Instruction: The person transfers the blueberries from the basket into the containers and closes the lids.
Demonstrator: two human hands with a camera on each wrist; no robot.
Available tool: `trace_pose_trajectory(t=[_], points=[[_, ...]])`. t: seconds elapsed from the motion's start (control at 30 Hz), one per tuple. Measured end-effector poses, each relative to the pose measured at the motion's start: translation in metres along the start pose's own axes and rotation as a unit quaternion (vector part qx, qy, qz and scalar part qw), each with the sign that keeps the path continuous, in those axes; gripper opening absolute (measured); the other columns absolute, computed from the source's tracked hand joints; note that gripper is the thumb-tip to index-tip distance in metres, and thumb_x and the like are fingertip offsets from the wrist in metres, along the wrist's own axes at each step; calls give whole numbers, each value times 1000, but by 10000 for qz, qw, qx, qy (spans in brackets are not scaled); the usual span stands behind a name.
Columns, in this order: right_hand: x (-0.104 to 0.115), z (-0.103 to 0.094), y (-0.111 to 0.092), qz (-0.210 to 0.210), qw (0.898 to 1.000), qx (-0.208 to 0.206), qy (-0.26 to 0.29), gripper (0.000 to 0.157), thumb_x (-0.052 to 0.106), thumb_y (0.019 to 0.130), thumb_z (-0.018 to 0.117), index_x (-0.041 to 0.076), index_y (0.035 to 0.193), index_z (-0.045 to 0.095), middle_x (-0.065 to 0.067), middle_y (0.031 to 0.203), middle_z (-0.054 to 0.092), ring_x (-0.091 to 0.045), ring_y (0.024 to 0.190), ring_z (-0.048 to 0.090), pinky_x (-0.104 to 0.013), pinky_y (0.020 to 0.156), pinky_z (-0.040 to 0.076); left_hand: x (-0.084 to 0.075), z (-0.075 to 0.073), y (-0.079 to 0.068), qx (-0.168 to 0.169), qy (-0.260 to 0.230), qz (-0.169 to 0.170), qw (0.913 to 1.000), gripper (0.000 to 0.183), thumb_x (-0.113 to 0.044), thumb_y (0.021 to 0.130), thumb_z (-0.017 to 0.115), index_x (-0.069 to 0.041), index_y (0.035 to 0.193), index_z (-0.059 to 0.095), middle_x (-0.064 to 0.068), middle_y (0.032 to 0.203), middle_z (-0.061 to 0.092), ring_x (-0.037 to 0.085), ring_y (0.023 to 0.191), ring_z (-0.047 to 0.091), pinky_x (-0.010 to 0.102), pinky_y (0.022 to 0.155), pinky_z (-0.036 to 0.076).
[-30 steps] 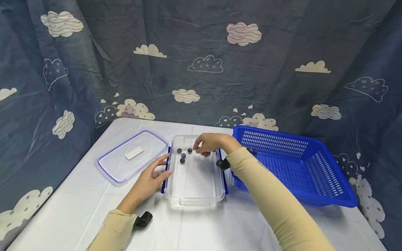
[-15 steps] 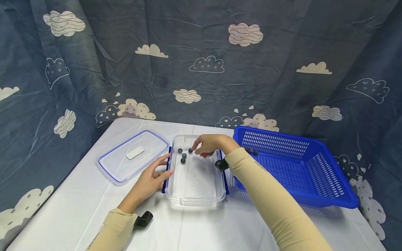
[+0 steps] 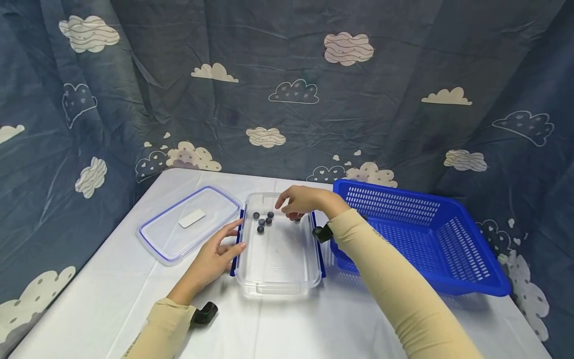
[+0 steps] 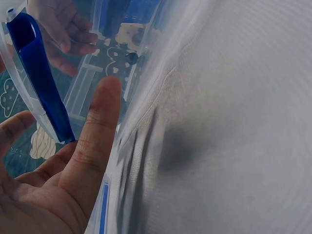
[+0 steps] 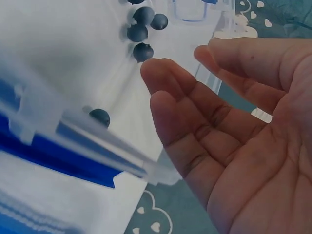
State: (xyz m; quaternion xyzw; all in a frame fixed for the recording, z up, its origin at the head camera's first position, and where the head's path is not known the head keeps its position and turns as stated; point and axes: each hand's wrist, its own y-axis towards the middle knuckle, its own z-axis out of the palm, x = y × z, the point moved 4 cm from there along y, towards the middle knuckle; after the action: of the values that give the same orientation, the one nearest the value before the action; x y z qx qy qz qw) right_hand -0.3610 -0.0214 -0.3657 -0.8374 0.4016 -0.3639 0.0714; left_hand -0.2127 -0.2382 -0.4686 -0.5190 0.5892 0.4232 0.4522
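Note:
Several blueberries (image 3: 262,222) lie in a loose cluster toward the far left of a clear plastic container (image 3: 278,264). A single blueberry (image 5: 100,118) sits apart near the container's right wall. Over the container's far part, my right hand (image 3: 301,200) has its fingers bent loosely, with nothing between them in the right wrist view. My left hand (image 3: 214,259) rests at the container's left side, by the blue side clip (image 4: 41,73). Its thumb and fingers are spread rather than curled round the wall.
To the left lies the clear lid (image 3: 163,239) with a blue seal and a white label (image 3: 192,219). A blue slotted basket (image 3: 430,254) stands close on the right; the right sleeve (image 3: 390,274) covers its near left corner. Patterned cloth (image 3: 287,119) hangs behind the white table.
My right hand has let go of a blueberry, which now lies with the cluster, and has lifted slightly up and right. My left hand has stayed put.

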Motion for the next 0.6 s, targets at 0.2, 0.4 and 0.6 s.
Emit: trace_pose_trajectory(t=[0.2,0.4,0.6], points=[[-6,-7,-7,-112,9996,-233,-97,32,13,110,58,3,139,67,-14,99,77,-10,80,68,-36,91,63,1,1,0,47,-43,7,10000,64,-23,108,68,-28,166,40,24,159,43,41,123,71,37,79,68],[-10,-17,-16,-207,9987,-406,-229,30,15,110,60,5,138,68,-17,105,78,-16,86,72,-34,88,63,0,0,0,74,-58,-20,10000,65,-23,108,67,-30,166,40,24,160,42,40,122,71,37,79,68],[-15,-23,-22,-271,9984,-480,-153,31,13,110,59,3,137,68,-13,103,78,-22,94,75,-33,88,63,0,1,-1,77,-60,-33,9999,65,-24,108,67,-30,166,39,23,161,41,39,121,71,37,79,68]])
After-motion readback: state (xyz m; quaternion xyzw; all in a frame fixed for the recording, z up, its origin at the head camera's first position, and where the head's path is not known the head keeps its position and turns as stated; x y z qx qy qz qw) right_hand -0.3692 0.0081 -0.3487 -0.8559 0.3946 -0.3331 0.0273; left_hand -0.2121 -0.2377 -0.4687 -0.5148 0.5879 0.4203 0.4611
